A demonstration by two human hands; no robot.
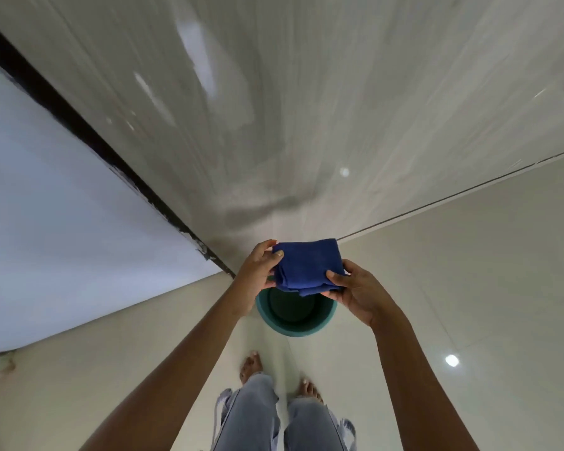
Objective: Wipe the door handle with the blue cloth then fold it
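The blue cloth point(308, 266) is sitting up in the air in front of the person, folded into a thick little square with its layers showing along the near edge. Two bare hands are holding it — one on each side. The left hand point(258, 271) is pinching the left edge, with its thumb lying on top of the cloth and its fingers curling under. The right hand point(355, 292) is pinching the near right corner the same way, thumb on top and fingers below.

Right under the cloth, down on the floor, a round green bucket point(295, 312) is standing. The cloth is covering the far part of its rim. Nearer, two bare feet and pale blue jeans point(264, 418) are showing on the shiny cream floor tiles point(469, 288). A glossy grey wall point(274, 109) is rising on the far side, and a white panel point(62, 206) with a dark edge strip is running along the left — blurry near the top.
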